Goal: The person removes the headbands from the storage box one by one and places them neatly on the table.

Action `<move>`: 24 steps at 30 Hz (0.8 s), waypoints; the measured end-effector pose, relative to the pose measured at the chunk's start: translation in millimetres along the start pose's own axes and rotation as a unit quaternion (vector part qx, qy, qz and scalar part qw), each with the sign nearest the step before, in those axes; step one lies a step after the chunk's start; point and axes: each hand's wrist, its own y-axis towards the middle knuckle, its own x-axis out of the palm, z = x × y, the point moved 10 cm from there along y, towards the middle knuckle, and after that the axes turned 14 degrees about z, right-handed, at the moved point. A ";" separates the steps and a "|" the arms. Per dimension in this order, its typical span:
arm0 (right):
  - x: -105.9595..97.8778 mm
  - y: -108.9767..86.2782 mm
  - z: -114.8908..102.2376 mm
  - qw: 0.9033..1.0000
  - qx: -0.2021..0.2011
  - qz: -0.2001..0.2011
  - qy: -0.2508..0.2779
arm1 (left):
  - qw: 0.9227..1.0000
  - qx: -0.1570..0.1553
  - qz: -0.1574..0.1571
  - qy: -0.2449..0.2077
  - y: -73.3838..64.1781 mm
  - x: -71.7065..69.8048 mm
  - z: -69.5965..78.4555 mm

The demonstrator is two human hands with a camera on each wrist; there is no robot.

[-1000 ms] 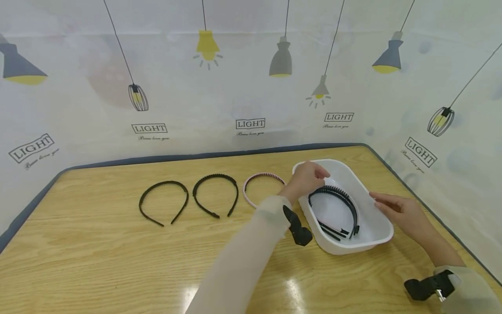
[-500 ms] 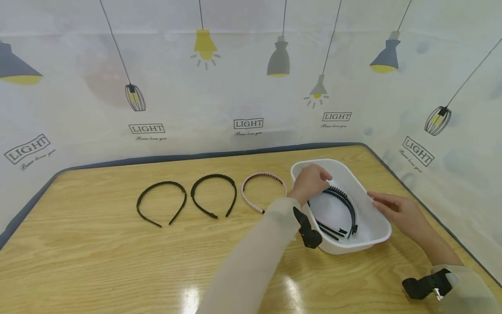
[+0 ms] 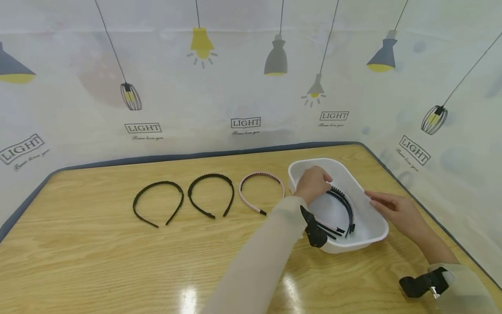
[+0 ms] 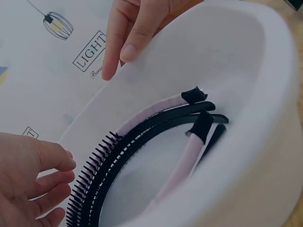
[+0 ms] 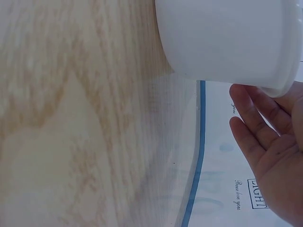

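Note:
My left hand (image 3: 313, 183) reaches into a white plastic basin (image 3: 378, 226), fingers loosely bent above several hairbands (image 3: 347, 205). In the left wrist view, the left hand's fingers (image 4: 52, 184) lie beside a black-toothed pink hairband (image 4: 154, 109) and black hairbands (image 4: 165, 117), with nothing seen between the fingertips. Another pink end with a black tip (image 4: 187, 151) crosses the basin. My right hand (image 3: 404, 213) touches the basin's right rim with straight fingers; the right wrist view shows these fingers (image 5: 251, 137) spread against the outside under the rim. The left hand hides part of the hairbands in the head view.
Left of the basin, a pink hairband (image 3: 244, 198), a black ridged hairband (image 3: 231, 198) and a thinner black hairband (image 3: 135, 205) lie in a row on the wooden table (image 3: 117, 270). A printed lamp-pattern backdrop (image 3: 176, 87) stands behind and at the right.
My left hand has moved slightly right and deeper into the basin over the hairbands. The right hand stays at the rim. The head view has shifted a little.

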 end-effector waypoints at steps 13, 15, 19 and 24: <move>-0.5 0.5 -1.0 1.000 -0.004 0.005 0.002 | 0.999 -0.003 0.009 0.052 6.6 0.0 -5.9; -0.6 0.6 -1.6 1.000 -0.006 0.006 0.003 | 0.998 -0.005 0.007 0.062 7.3 -0.2 -6.7; -1.2 0.9 -2.9 1.000 -0.011 0.007 0.003 | 0.997 -0.007 -0.001 0.072 7.2 0.4 -7.4; -1.5 0.3 -2.7 1.000 -0.007 0.004 0.003 | 0.997 0.003 -0.013 0.080 5.5 2.8 -5.2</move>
